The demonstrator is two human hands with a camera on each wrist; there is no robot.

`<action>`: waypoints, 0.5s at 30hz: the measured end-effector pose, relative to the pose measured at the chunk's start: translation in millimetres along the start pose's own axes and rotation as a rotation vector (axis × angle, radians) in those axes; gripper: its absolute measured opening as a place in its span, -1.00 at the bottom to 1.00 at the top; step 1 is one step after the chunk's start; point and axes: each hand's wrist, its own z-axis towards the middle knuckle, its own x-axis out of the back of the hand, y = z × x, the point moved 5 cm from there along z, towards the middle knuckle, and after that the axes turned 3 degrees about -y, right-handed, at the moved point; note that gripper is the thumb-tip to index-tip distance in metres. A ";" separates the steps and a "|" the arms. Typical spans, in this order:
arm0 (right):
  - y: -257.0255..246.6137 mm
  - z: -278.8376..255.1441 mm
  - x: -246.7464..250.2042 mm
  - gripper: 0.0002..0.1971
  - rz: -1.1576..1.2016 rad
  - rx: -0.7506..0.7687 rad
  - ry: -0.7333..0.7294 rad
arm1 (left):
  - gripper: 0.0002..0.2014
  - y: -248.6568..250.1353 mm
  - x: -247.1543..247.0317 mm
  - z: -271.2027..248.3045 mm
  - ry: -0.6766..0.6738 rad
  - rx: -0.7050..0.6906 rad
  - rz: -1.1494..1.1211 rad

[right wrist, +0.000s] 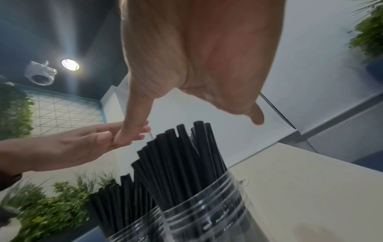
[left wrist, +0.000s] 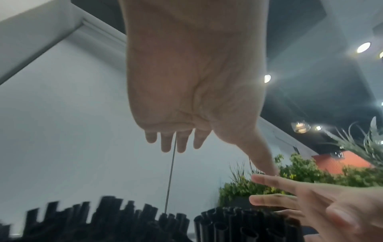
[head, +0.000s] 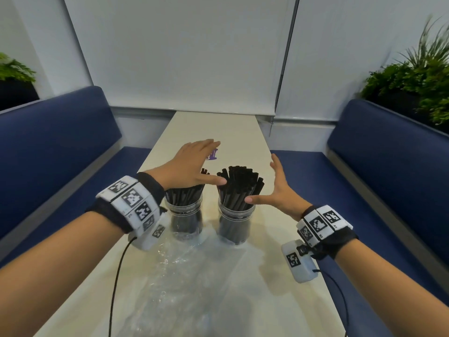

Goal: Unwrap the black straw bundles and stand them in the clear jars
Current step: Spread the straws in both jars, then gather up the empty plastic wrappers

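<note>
Two clear jars stand side by side on the cream table [head: 245, 132]. The left jar [head: 185, 215] and the right jar [head: 236, 221] each hold a standing bunch of black straws [head: 239, 184]. My left hand [head: 192, 164] hovers flat over the left jar's straws [head: 184, 194], fingers straight, thumb reaching toward the right bunch. My right hand [head: 277, 188] is spread just right of the right jar, thumb near the straws [right wrist: 182, 157], holding nothing. In the left wrist view the straw tops [left wrist: 128, 217] lie below my open palm [left wrist: 186, 81].
Crumpled clear plastic wrap [head: 184, 276] lies on the table in front of the jars. Blue bench seats [head: 60, 152] run along both sides. A small purple mark [head: 211, 155] sits beyond my left hand. Potted plants [head: 418, 79] stand behind the right bench.
</note>
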 end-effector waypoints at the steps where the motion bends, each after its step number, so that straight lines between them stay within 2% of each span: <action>1: -2.0 -8.3 3.0 0.21 -0.031 0.033 0.056 | -0.01 0.5 6.7 -14.1 0.059 -0.005 -0.084; 3: -7.6 -29.0 8.6 0.02 -0.107 0.123 0.212 | -0.31 -0.7 16.0 -48.2 0.190 -0.024 -0.235; 5: -19.0 -53.1 4.8 -0.28 -0.212 0.285 0.321 | -0.58 -5.0 17.3 -88.1 0.294 -0.064 -0.290; 7: -31.0 -73.3 -16.1 -0.61 -0.333 0.453 0.253 | -0.74 -13.4 8.0 -122.9 0.323 -0.078 -0.286; 9: -34.7 -85.3 -51.5 -0.81 -0.474 0.508 0.036 | -0.84 -27.9 -12.3 -148.1 0.260 0.033 -0.322; 12: -22.2 -93.0 -106.7 -0.78 -0.654 0.329 -0.263 | -0.83 -55.2 -56.6 -173.2 0.097 0.310 -0.372; 15: 6.6 -92.4 -143.3 -0.49 -0.757 -0.066 -0.448 | -0.56 -76.9 -106.0 -189.5 -0.167 0.587 -0.393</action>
